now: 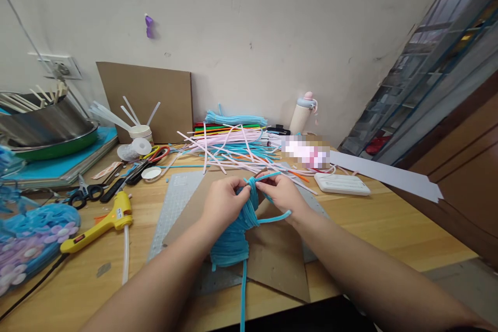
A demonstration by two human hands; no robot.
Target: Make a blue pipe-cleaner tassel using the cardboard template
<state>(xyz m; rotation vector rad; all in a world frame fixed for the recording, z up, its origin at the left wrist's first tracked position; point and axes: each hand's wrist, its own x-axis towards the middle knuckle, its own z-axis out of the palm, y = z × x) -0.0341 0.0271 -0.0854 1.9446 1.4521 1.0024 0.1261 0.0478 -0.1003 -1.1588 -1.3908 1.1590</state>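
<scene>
A piece of cardboard (278, 264) lies over a grey cutting mat (177, 202) in front of me. A thick blue bundle of pipe cleaners (229, 241) is wound into rows above it. My left hand (223, 199) is closed, thumb and finger pinching the upper end of this bundle. Close beside it, my right hand (282, 192) pinches a blue pipe cleaner at the same end. Loose blue ends stick out to the right past the right hand, and one strand hangs down toward the table's front edge. The right fingertips are partly hidden by the strands.
Pink, blue and orange pipe cleaners (233, 145) are heaped at the back. Left of me lie a yellow glue gun (120, 210), black scissors (87, 192) and a blue flowered piece (42, 233). A white power strip (342, 184) and a bottle (301, 116) stand at right.
</scene>
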